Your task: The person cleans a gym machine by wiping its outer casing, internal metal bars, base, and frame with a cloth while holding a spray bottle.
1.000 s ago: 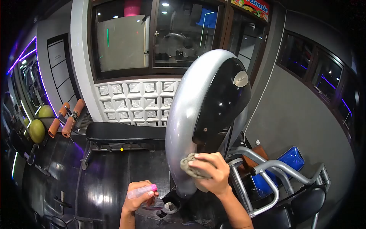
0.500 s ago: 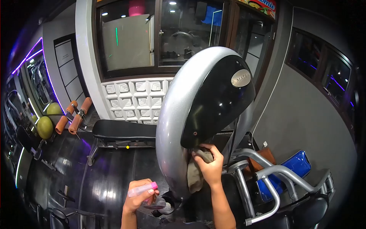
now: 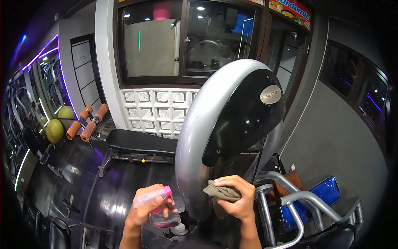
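My left hand (image 3: 143,207) is closed around the neck of a clear spray bottle (image 3: 166,220) with a pink nozzle, held low and left of the gym machine. In my right hand (image 3: 241,197) a folded olive-grey cloth (image 3: 222,192) is pinched between thumb and fingers. The cloth is in front of the lower part of the machine's curved silver frame (image 3: 192,137), below its black side panel (image 3: 242,120). Whether it touches the frame, I cannot tell.
A black padded bench (image 3: 141,142) stands behind on the left, near orange foam rollers (image 3: 89,129) and a green ball (image 3: 54,131). To the right are silver machine tubes (image 3: 304,195) and a blue pad (image 3: 325,191). A windowed wall rises behind.
My right hand has come down and away from the panel's lower edge, with the cloth now bunched up instead of hanging. The spray bottle has tipped more upright, and the view has shifted slightly.
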A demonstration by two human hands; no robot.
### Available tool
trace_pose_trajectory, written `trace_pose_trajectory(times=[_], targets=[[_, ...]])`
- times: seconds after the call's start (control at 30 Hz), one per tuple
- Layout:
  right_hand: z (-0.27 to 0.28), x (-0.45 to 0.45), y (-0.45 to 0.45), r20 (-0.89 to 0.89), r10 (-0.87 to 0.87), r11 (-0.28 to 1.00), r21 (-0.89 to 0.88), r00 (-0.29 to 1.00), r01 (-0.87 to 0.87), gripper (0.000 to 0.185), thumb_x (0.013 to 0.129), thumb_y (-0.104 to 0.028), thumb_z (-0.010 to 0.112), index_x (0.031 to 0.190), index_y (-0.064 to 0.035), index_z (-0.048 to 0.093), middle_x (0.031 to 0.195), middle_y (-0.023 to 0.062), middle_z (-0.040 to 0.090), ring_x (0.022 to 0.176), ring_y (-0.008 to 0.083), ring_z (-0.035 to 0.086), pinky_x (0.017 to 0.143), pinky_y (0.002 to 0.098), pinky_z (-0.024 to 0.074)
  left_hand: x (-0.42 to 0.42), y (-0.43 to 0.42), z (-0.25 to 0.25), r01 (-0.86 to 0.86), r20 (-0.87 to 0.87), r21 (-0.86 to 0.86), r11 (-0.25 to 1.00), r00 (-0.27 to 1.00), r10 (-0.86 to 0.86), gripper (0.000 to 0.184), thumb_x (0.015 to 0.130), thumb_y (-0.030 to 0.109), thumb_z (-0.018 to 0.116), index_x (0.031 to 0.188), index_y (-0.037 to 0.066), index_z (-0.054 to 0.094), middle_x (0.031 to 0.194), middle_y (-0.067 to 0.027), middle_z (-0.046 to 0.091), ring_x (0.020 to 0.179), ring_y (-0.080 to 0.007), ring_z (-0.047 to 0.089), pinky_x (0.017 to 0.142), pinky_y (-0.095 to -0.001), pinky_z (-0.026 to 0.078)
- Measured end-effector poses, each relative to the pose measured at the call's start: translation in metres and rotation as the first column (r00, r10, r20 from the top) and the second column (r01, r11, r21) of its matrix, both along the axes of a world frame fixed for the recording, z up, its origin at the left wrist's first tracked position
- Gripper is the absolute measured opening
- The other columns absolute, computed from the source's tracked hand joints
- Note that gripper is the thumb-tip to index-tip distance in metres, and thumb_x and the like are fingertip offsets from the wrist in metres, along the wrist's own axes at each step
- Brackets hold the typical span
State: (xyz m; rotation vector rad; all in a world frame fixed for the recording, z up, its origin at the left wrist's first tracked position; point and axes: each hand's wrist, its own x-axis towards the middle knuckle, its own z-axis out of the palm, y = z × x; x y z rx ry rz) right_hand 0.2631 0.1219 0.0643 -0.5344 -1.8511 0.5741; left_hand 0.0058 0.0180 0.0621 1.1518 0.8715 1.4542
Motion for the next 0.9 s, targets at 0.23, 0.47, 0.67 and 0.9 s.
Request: trace_pose_trajectory(times=[0.23, 0.47, 0.67, 0.9], targets=[[0.089, -0.014, -0.003, 0.366, -0.304, 0.776, 0.631, 0.880, 0.006, 0.044, 0.062, -0.014, 0.083, 0.105, -0.0197, 0.071, 0.110, -0.0047, 0.068, 0.087, 0.0172, 0.065, 0.063, 0.0268, 0.0554, -0.006, 0.016, 0.023, 0.082, -0.393, 0.289, 0.954, 0.919, 0.040, 0.038, 0.083, 0.035, 0.062, 0.086, -0.003, 0.072, 0.086, -0.0119, 0.072, 0.078, -0.0217, 0.062, 0.069, -0.0307, 0.047], [0.121, -0.039, 0.018, 0.637, -0.409, 0.635, 0.713, 0.654, -0.297, 0.018, 0.079, -0.018, 0.067, 0.096, -0.0154, 0.066, 0.097, -0.0032, 0.058, 0.090, 0.0139, 0.059, 0.054, 0.0242, 0.0542, -0.007, 0.019, 0.039, 0.111, -0.630, 0.437, 0.893, 0.746, 0.215, 0.033, 0.089, 0.030, 0.068, 0.097, -0.002, 0.067, 0.083, -0.0122, 0.064, 0.075, -0.0288, 0.056, 0.070, -0.0365, 0.046], [0.166, -0.040, 0.037, 0.654, -0.462, 0.664, 0.703, 0.599, -0.255, 0.033, 0.071, -0.018, 0.076, 0.101, -0.0152, 0.064, 0.099, -0.0023, 0.060, 0.096, 0.0171, 0.060, 0.057, 0.0311, 0.0572, -0.001, 0.021, 0.049, 0.102, -0.621, 0.412, 0.906, 0.758, 0.197, 0.034, 0.091, 0.031, 0.065, 0.097, -0.002, 0.068, 0.081, -0.0133, 0.063, 0.066, -0.0303, 0.061, 0.061, -0.0355, 0.047], [0.174, -0.030, 0.058, 0.458, -0.497, 0.639, 0.768, 0.737, -0.045, 0.043, 0.062, -0.012, 0.082, 0.103, -0.0187, 0.069, 0.102, -0.0056, 0.068, 0.090, 0.0191, 0.062, 0.072, 0.0314, 0.0574, 0.009, 0.022, 0.053, 0.032, -0.553, 0.366, 0.930, 0.811, 0.190, 0.035, 0.091, 0.032, 0.064, 0.093, -0.002, 0.069, 0.077, -0.0124, 0.065, 0.062, -0.0267, 0.063, 0.058, -0.0341, 0.047]])
